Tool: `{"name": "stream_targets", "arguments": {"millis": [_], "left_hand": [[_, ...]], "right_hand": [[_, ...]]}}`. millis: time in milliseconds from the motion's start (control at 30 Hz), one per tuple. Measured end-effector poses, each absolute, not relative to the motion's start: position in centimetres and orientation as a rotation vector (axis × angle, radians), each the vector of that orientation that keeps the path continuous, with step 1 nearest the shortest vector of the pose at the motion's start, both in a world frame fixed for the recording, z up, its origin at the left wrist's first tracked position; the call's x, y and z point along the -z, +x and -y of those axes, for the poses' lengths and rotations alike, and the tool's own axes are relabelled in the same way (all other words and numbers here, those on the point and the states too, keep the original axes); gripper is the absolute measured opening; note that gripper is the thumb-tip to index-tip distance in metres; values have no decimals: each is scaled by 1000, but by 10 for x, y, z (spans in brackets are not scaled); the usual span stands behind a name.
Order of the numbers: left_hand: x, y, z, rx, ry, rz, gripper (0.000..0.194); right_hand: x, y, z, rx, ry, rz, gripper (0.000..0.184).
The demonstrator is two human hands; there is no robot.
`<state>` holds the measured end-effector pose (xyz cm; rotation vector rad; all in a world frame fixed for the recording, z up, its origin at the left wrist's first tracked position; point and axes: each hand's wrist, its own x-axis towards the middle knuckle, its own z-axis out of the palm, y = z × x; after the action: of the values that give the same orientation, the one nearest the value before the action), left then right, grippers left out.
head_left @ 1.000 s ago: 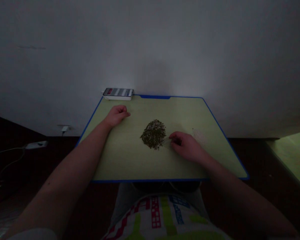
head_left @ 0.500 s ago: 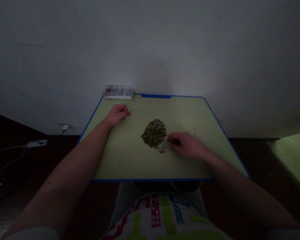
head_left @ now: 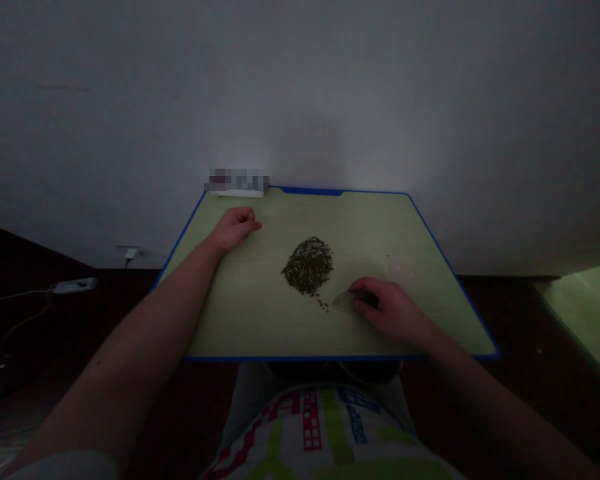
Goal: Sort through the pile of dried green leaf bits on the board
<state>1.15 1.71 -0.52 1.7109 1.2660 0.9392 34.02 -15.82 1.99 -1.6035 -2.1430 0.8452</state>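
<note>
A pile of small dark green grains [head_left: 307, 267] mixed with pale ones lies in the middle of the table, and a few stray grains [head_left: 323, 304] trail from its near edge. My right hand [head_left: 387, 307] is to the right of the pile, its fingers pinched on a clear, curved see-through piece [head_left: 342, 301] whose exact kind I cannot make out. That piece is close to the stray grains, low over or on the tabletop. My left hand [head_left: 236, 228] rests on the table left of the pile, fingers curled in a loose fist, with nothing visible in it.
The pale table [head_left: 250, 320] has a blue rim and stands against a grey wall. A white box-like thing [head_left: 237, 192], partly blurred, sits at its far left corner. Pale grains [head_left: 403, 268] are spread at the right. A power strip [head_left: 75, 285] with cables lies at left.
My right hand has drawn back from the pile, toward me and to the right, with the clear piece. A short trail of grains now shows at the pile's near edge. My left hand stays put.
</note>
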Motion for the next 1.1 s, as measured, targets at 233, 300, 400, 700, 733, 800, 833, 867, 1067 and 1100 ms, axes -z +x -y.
{"name": "stream_targets", "arguments": {"millis": [233, 300, 400, 700, 733, 800, 833, 867, 1067, 1100], "left_hand": [[4, 12, -15, -943, 1713, -1282, 29], [4, 13, -15, -946, 1712, -1279, 28], [4, 13, -15, -951, 1707, -1280, 27], [4, 13, -17, -943, 1721, -1276, 28], [4, 13, -17, -947, 1723, -1278, 28], [5, 13, -17, -951, 1727, -1277, 28], [5, 13, -16, -950, 1728, -1275, 28], [5, 13, -16, -951, 1728, -1274, 29], [6, 12, -16, -953, 1731, -1277, 28], [5, 12, -16, -948, 1732, -1274, 28]], "right_hand": [[-21, 327, 168, -841, -1592, 2099, 21], [-20, 324, 170, -814, -1600, 2079, 20], [-18, 323, 171, -788, -1632, 2045, 20], [-11, 357, 171, -691, -1775, 1932, 23], [-10, 361, 171, -681, -1779, 1915, 23], [-9, 366, 172, -681, -1764, 1882, 23], [-8, 367, 171, -685, -1750, 1871, 22], [-9, 366, 169, -688, -1733, 1866, 22], [-11, 352, 128, -648, -1696, 1886, 22], [-11, 350, 120, -648, -1701, 1915, 22]]}}
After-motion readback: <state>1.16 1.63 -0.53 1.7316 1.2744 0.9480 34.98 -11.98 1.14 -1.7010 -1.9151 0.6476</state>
